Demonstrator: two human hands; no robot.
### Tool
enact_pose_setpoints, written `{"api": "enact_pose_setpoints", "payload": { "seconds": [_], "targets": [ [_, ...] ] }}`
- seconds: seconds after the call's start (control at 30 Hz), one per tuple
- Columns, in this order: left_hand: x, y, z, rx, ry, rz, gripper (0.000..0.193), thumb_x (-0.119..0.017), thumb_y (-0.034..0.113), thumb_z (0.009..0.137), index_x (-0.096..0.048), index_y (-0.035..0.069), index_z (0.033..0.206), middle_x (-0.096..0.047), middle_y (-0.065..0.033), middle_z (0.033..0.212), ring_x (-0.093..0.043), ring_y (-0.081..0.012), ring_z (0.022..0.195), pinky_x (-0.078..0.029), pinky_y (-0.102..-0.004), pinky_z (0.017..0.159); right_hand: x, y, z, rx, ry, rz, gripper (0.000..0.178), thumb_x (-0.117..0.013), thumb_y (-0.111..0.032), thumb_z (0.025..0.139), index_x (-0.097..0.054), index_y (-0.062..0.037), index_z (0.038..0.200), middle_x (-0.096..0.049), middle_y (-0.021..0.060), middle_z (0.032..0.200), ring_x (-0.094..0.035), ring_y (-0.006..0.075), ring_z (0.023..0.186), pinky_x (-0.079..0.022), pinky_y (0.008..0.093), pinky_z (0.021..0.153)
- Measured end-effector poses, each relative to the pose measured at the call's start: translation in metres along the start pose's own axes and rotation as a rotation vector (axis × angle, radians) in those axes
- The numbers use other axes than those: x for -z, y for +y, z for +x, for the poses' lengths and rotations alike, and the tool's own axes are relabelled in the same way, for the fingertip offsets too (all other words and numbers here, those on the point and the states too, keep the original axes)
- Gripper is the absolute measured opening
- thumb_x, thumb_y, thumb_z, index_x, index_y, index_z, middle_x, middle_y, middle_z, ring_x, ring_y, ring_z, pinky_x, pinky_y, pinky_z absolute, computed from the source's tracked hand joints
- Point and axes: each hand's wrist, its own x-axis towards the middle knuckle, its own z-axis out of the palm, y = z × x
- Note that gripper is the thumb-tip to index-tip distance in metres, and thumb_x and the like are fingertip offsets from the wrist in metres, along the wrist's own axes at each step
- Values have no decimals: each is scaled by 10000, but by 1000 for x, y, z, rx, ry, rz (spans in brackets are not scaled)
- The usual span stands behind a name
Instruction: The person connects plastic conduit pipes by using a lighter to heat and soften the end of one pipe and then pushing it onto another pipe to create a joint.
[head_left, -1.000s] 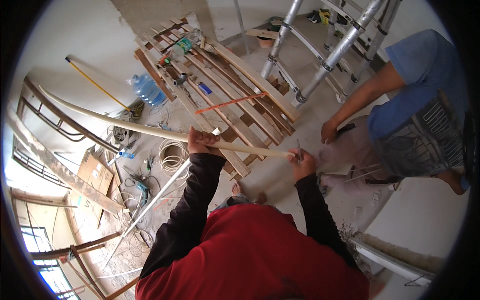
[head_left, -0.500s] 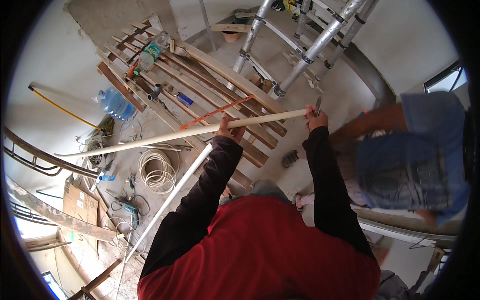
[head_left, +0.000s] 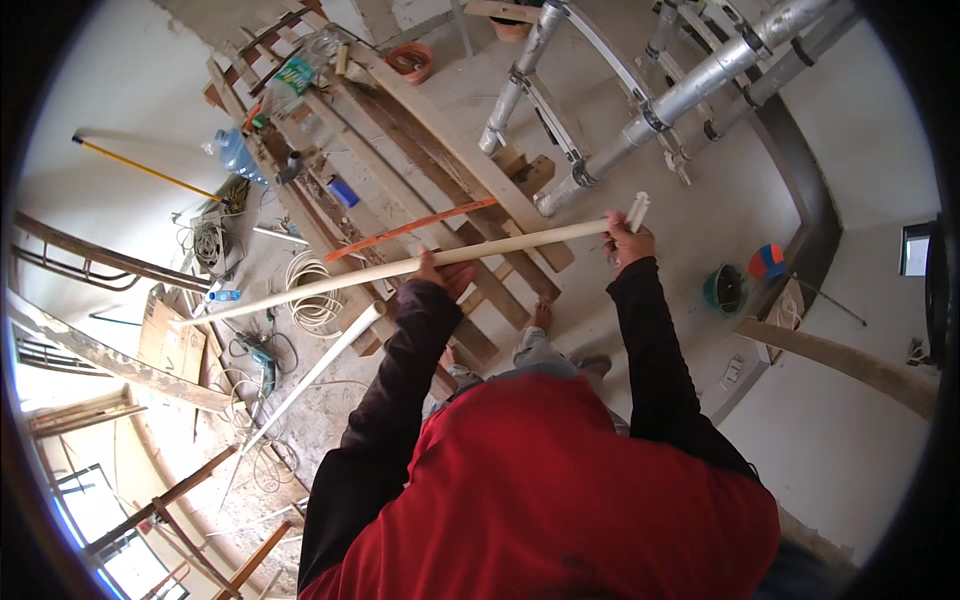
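Observation:
A long cream plastic pipe [head_left: 510, 243] stretches across in front of me, slanting down to the left. My left hand [head_left: 442, 274] is closed around its middle, thumb on top. At the pipe's right end my right hand [head_left: 630, 245] is closed, and a small pale two-pronged piece [head_left: 638, 210] sticks up from its fingers; its kind cannot be made out. A second, white pipe [head_left: 325, 362] slants down left, its upper end beside my left forearm. Beneath the held pipe is a slatted wooden bench [head_left: 425, 115] with an orange-red strip [head_left: 410, 230] lying across it.
Aluminium ladder legs [head_left: 640, 125] stand at the upper right. A dark green bucket [head_left: 723, 288] is by the right wall. Coiled cable [head_left: 316, 295] and a teal power drill [head_left: 258, 360] lie on the floor at left. A plastic bottle [head_left: 292, 76] and blue box [head_left: 343, 191] rest on the bench.
The person in blue at the right has left the view. The thin dark piece above my right hand has given way to a pale two-pronged one. My view has shifted; both hands stay on the pipe.

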Motion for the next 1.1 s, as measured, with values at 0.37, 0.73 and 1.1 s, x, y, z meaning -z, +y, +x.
{"api": "enact_pose_setpoints", "payload": {
  "seconds": [0.37,0.73,1.1],
  "targets": [
    [-137,-27,-58,-1454,-206,1501,247,-643,302,839,-648,67,912,-668,-98,813,-634,-257,818,-462,-419,812,8,-11,13,-126,-228,130,285,-611,-249,912,-636,11,1025,-675,91,880,-648,160,670,-422,246,458],
    [-177,-75,-12,-1471,-255,1812,335,-674,390,792,-668,134,1008,-691,-95,814,-665,-254,783,-428,-413,949,83,1,8,-347,-236,-15,290,-511,-231,954,-587,19,1080,-488,2,660,-444,82,501,-410,244,448],
    [-187,-76,-27,-1493,-242,1770,191,-701,278,774,-646,125,874,-630,-99,662,-620,-348,698,-500,-455,786,107,5,-25,-282,-549,126,303,-455,-61,916,-486,-36,1216,-523,3,769,-497,86,594,-440,249,520]
  ]
}}
